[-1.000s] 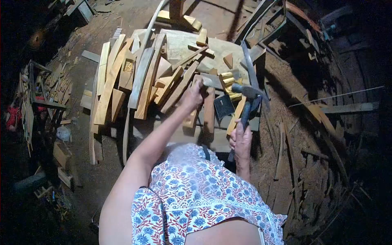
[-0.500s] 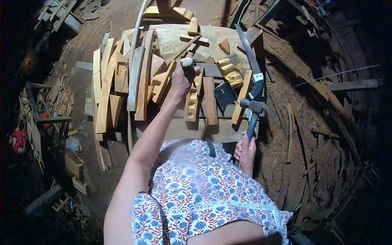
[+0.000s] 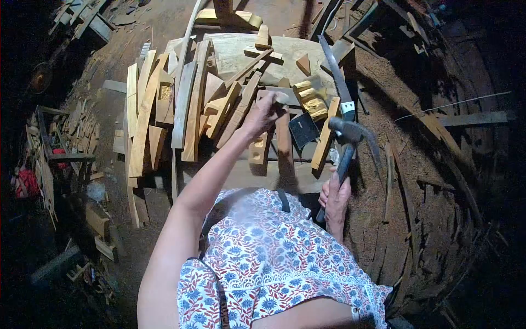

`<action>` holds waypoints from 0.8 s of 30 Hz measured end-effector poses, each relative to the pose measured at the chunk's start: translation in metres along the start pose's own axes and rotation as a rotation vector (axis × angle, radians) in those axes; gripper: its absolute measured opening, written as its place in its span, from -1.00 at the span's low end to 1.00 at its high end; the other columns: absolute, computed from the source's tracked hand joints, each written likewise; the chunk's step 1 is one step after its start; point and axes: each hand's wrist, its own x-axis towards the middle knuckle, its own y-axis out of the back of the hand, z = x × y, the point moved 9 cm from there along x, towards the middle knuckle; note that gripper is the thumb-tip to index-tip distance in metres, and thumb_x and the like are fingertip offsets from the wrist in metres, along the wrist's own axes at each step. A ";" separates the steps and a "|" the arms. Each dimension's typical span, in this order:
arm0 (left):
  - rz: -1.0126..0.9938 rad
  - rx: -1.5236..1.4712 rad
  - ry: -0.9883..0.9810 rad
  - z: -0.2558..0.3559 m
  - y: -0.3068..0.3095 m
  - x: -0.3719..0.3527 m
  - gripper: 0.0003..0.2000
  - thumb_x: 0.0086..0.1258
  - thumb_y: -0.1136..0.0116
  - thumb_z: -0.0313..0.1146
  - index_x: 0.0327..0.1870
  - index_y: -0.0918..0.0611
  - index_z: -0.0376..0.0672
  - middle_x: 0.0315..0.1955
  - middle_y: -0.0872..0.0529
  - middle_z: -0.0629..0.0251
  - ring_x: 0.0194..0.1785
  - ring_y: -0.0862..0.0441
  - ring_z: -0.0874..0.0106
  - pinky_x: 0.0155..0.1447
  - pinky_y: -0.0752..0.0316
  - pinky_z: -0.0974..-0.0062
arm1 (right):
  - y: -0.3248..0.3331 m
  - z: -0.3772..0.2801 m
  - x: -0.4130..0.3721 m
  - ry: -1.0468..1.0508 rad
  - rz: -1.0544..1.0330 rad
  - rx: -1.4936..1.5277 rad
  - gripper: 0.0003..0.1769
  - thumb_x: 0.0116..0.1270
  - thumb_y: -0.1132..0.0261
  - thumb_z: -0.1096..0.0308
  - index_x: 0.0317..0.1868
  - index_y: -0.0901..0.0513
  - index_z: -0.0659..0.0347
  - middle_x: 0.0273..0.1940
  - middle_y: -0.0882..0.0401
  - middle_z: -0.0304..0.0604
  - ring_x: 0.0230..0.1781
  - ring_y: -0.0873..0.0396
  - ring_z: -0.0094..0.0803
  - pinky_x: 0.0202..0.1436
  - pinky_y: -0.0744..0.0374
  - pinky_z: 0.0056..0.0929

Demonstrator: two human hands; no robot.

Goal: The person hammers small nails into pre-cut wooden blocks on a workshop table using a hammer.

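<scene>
My left hand (image 3: pixel 259 118) is closed around what looks like a chisel (image 3: pixel 281 98). Only the pale, rounded end of its handle shows; the blade is hidden. Beneath that hand lies a wooden block with square mortises (image 3: pixel 258 151), partly covered by it, and a plain reddish-brown wood piece (image 3: pixel 284 143) stretches just to the right. Low at the right, my right hand (image 3: pixel 336 200) grips the dark handle of a claw hammer (image 3: pixel 353 131). The hammer's head is raised over the bench's right side, in front of a handsaw (image 3: pixel 335 68) with a black and white handle.
Long wooden strips (image 3: pixel 147 109) lie along the left of the work surface (image 3: pixel 235 46). A black square plate (image 3: pixel 303 130), a yellow notched block (image 3: pixel 311 100) and a narrow batten (image 3: pixel 326 137) lie right of centre. Wood scraps and shavings cover the ground around.
My left hand has moved right with the chisel, which now tilts rightward. My right hand has shifted slightly down and right, and the hammer's head has swung up and right.
</scene>
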 end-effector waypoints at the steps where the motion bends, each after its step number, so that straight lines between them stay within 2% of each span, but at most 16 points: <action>1: -0.005 0.001 -0.004 0.006 0.000 -0.001 -0.65 0.18 -0.18 -0.37 -0.05 -0.37 -0.19 -0.30 -0.57 0.10 -0.28 -0.55 0.32 -0.20 -0.44 0.42 | -0.003 -0.003 0.005 0.002 0.004 0.005 -0.74 0.34 -0.06 0.15 -0.12 -0.34 0.14 -0.69 -0.17 -0.43 -0.81 -0.09 -0.73 -0.80 -0.09 -0.72; 3: -0.223 0.020 0.092 0.012 -0.020 -0.004 -0.65 0.18 -0.17 -0.38 -0.05 -0.37 -0.20 -0.32 -0.57 0.07 -0.28 -0.55 0.27 -0.20 -0.43 0.40 | -0.015 -0.020 0.014 0.126 -0.016 0.038 -0.72 0.32 -0.09 0.14 -0.14 -0.36 0.17 -0.67 -0.20 -0.44 -0.79 -0.12 -0.74 -0.78 -0.12 -0.73; 4: -0.153 -0.011 -0.086 -0.005 -0.030 -0.002 -0.67 0.16 -0.18 -0.40 -0.07 -0.38 -0.21 -0.41 -0.56 0.08 -0.32 -0.54 0.20 -0.24 -0.43 0.35 | -0.019 -0.020 0.019 0.134 -0.010 0.033 -0.70 0.29 -0.13 0.13 -0.16 -0.40 0.19 -0.65 -0.23 -0.44 -0.76 -0.15 -0.75 -0.75 -0.14 -0.74; 6: -0.159 0.051 -0.075 0.011 -0.029 -0.001 -0.67 0.16 -0.18 -0.40 -0.08 -0.38 -0.20 -0.44 -0.55 0.08 -0.34 -0.52 0.19 -0.26 -0.42 0.34 | -0.039 -0.015 0.029 0.122 -0.070 0.054 -0.69 0.25 -0.17 0.09 -0.26 -0.40 0.18 -0.63 -0.26 -0.42 -0.72 -0.20 -0.74 -0.71 -0.19 -0.74; 8: -0.197 0.160 -0.073 0.014 -0.031 -0.001 -0.67 0.15 -0.19 -0.38 -0.09 -0.39 -0.20 -0.46 -0.51 0.09 -0.39 -0.50 0.19 -0.31 -0.40 0.33 | -0.048 0.003 0.042 0.097 -0.085 -0.095 -0.67 0.24 -0.18 0.06 -0.30 -0.37 0.17 -0.63 -0.26 -0.40 -0.71 -0.21 -0.73 -0.70 -0.21 -0.75; 9: -0.165 -0.044 -0.081 0.015 -0.028 -0.003 -0.68 0.15 -0.18 -0.35 -0.11 -0.39 -0.20 -0.44 -0.49 0.08 -0.39 -0.49 0.21 -0.31 -0.39 0.35 | -0.049 0.006 0.045 0.070 -0.079 -0.215 -0.65 0.24 -0.17 0.04 -0.32 -0.35 0.16 -0.63 -0.25 -0.40 -0.71 -0.21 -0.73 -0.69 -0.22 -0.75; 11: -0.199 0.154 0.087 0.013 -0.024 -0.004 -0.62 0.11 -0.14 -0.55 -0.02 -0.38 -0.21 -0.30 -0.58 0.14 -0.27 -0.53 0.32 -0.14 -0.42 0.44 | -0.053 -0.007 0.037 0.043 -0.145 -0.157 -0.64 0.25 -0.15 0.02 -0.35 -0.34 0.16 -0.63 -0.24 -0.40 -0.72 -0.21 -0.72 -0.71 -0.23 -0.73; 12: -0.178 -0.015 0.048 0.006 -0.027 -0.004 -0.63 0.12 -0.14 -0.54 -0.02 -0.37 -0.22 -0.30 -0.57 0.12 -0.25 -0.53 0.33 -0.14 -0.42 0.44 | -0.051 -0.012 0.034 0.056 -0.135 -0.099 -0.63 0.25 -0.14 0.01 -0.37 -0.33 0.16 -0.63 -0.24 -0.40 -0.73 -0.21 -0.71 -0.71 -0.23 -0.72; 14: -0.150 0.066 0.018 0.011 -0.023 -0.005 -0.63 0.13 -0.14 -0.52 -0.03 -0.37 -0.22 -0.30 -0.58 0.12 -0.25 -0.54 0.34 -0.15 -0.43 0.44 | -0.050 -0.022 0.032 0.069 -0.096 -0.018 -0.62 0.26 -0.13 0.00 -0.34 -0.34 0.17 -0.64 -0.24 -0.41 -0.76 -0.20 -0.68 -0.74 -0.21 -0.70; 15: -0.136 0.143 -0.007 0.014 -0.021 -0.006 -0.64 0.14 -0.15 -0.51 -0.03 -0.36 -0.22 -0.30 -0.58 0.11 -0.26 -0.54 0.35 -0.16 -0.43 0.44 | -0.052 -0.023 0.032 0.081 -0.163 0.153 -0.63 0.26 -0.13 0.01 -0.28 -0.37 0.18 -0.64 -0.24 -0.42 -0.76 -0.21 -0.68 -0.75 -0.20 -0.70; 16: -0.141 0.099 -0.006 0.014 -0.023 -0.005 -0.66 0.16 -0.14 -0.48 -0.05 -0.37 -0.21 -0.31 -0.58 0.11 -0.26 -0.55 0.35 -0.18 -0.44 0.44 | -0.051 -0.019 0.031 0.083 -0.153 0.102 -0.64 0.27 -0.13 0.02 -0.25 -0.37 0.17 -0.65 -0.24 -0.42 -0.76 -0.21 -0.69 -0.75 -0.19 -0.70; 17: -0.138 0.035 -0.029 0.016 -0.024 -0.005 -0.65 0.12 -0.19 -0.41 -0.06 -0.39 -0.18 -0.40 -0.53 0.05 -0.33 -0.52 0.15 -0.26 -0.40 0.35 | -0.049 -0.014 0.031 0.086 -0.142 0.051 -0.65 0.27 -0.13 0.03 -0.22 -0.38 0.16 -0.65 -0.24 -0.42 -0.77 -0.21 -0.69 -0.76 -0.18 -0.71; 20: -0.098 0.026 -0.076 0.021 -0.023 -0.006 -0.65 0.12 -0.19 -0.43 -0.08 -0.39 -0.18 -0.43 -0.52 0.06 -0.37 -0.51 0.23 -0.26 -0.40 0.39 | -0.047 0.010 0.034 -0.008 -0.166 -0.115 -0.68 0.29 -0.11 0.06 -0.22 -0.34 0.14 -0.67 -0.21 -0.43 -0.77 -0.19 -0.71 -0.77 -0.15 -0.73; 22: -0.131 0.076 -0.003 0.009 -0.022 -0.008 -0.69 0.18 -0.13 -0.47 -0.07 -0.37 -0.20 -0.34 -0.58 0.15 -0.29 -0.55 0.37 -0.19 -0.43 0.47 | -0.041 0.007 0.030 -0.017 -0.168 -0.113 -0.69 0.30 -0.10 0.07 -0.23 -0.33 0.13 -0.68 -0.20 -0.43 -0.77 -0.17 -0.72 -0.77 -0.14 -0.74; 23: -0.132 0.076 0.006 0.001 -0.020 -0.011 -0.69 0.18 -0.13 -0.47 -0.07 -0.37 -0.20 -0.34 -0.58 0.15 -0.29 -0.55 0.37 -0.19 -0.43 0.47 | -0.038 0.009 0.027 -0.035 -0.163 -0.102 -0.70 0.31 -0.09 0.07 -0.23 -0.31 0.12 -0.68 -0.19 -0.43 -0.78 -0.16 -0.73 -0.77 -0.13 -0.74; 24: -0.051 0.019 -0.005 -0.009 -0.010 -0.011 -0.69 0.18 -0.13 -0.47 -0.07 -0.37 -0.20 -0.35 -0.58 0.19 -0.28 -0.54 0.41 -0.19 -0.43 0.49 | -0.033 0.014 0.028 -0.017 -0.146 -0.064 -0.71 0.31 -0.08 0.08 -0.28 -0.28 0.12 -0.68 -0.18 -0.44 -0.79 -0.13 -0.73 -0.79 -0.11 -0.74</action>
